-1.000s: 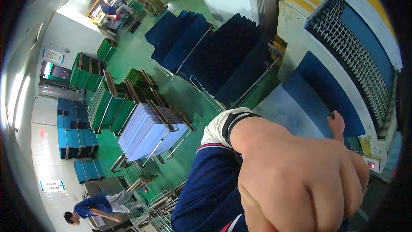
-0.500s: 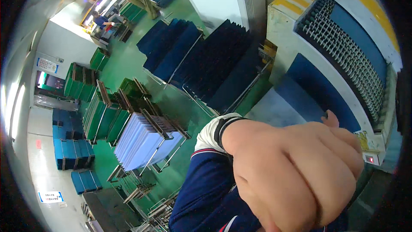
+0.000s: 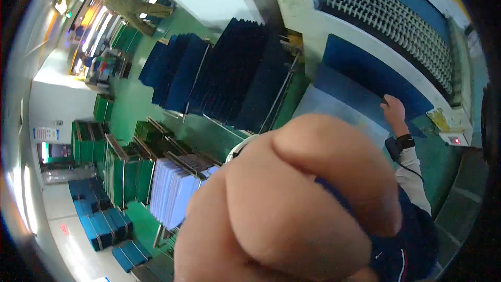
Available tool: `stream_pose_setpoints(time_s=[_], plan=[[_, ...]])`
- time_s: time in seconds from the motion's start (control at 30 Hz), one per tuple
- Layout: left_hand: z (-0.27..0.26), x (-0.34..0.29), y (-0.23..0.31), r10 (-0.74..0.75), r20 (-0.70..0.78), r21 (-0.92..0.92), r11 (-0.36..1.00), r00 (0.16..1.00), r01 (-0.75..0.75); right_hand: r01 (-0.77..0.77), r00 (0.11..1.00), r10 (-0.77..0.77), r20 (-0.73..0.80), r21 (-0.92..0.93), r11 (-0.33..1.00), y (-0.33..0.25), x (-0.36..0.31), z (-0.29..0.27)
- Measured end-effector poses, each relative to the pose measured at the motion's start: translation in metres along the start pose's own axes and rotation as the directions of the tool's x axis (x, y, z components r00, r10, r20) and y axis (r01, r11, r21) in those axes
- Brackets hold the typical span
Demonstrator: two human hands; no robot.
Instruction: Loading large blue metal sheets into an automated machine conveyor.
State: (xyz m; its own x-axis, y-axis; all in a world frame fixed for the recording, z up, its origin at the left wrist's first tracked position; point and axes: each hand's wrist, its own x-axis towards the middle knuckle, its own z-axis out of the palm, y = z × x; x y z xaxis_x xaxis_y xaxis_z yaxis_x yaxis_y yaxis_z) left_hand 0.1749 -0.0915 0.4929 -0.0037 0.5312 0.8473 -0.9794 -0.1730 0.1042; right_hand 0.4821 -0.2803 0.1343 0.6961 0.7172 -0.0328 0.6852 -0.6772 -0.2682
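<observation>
My left hand is raised very close to the camera and fills the lower middle of the view. Its fingers are curled, their tips mostly hidden, and I cannot see what they hold, if anything. Farther off to the right, my right hand, with a dark band and a small black device at the wrist, has its fingers bent at the edge of a grey-blue panel. A darker blue panel lies beyond it, against the front of a white machine. The grey panel's near part is hidden behind my left hand.
The machine carries a bed of metal rollers at the upper right. Racks of dark blue panels stand on the green floor, with a rack of pale violet panels and green crates at left. People work far back.
My left hand has moved left and come across the lower middle, covering its cuff and sleeve. The view has shifted, and my right hand and forearm now show more fully.
</observation>
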Motion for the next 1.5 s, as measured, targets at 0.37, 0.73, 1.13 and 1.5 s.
stream_pose_setpoints(time_s=[0.37, 0.73, 1.13, 1.5], plan=[[-0.027, 0.003, -0.023, -0.007, 0.380, -0.057, 0.998, 0.925, 0.031, -0.013, 0.967, 0.097, -0.234, 0.338, 0.941, -0.018, -0.021, -0.111], [-0.006, -0.016, -0.060, -0.100, 0.423, -0.316, 0.915, 0.901, 0.250, -0.115, 0.717, 0.319, -0.620, 0.346, 0.931, 0.085, -0.062, -0.145], [-0.003, -0.022, -0.072, -0.200, 0.611, 0.109, 0.980, 0.766, 0.168, 0.084, 0.863, 0.466, 0.195, 0.855, -0.513, 0.023, 0.002, -0.090], [0.007, -0.026, -0.102, 0.124, 0.562, 0.045, 0.983, 0.818, -0.180, 0.083, 0.862, 0.445, 0.242, 0.798, -0.596, 0.009, 0.054, -0.058]])
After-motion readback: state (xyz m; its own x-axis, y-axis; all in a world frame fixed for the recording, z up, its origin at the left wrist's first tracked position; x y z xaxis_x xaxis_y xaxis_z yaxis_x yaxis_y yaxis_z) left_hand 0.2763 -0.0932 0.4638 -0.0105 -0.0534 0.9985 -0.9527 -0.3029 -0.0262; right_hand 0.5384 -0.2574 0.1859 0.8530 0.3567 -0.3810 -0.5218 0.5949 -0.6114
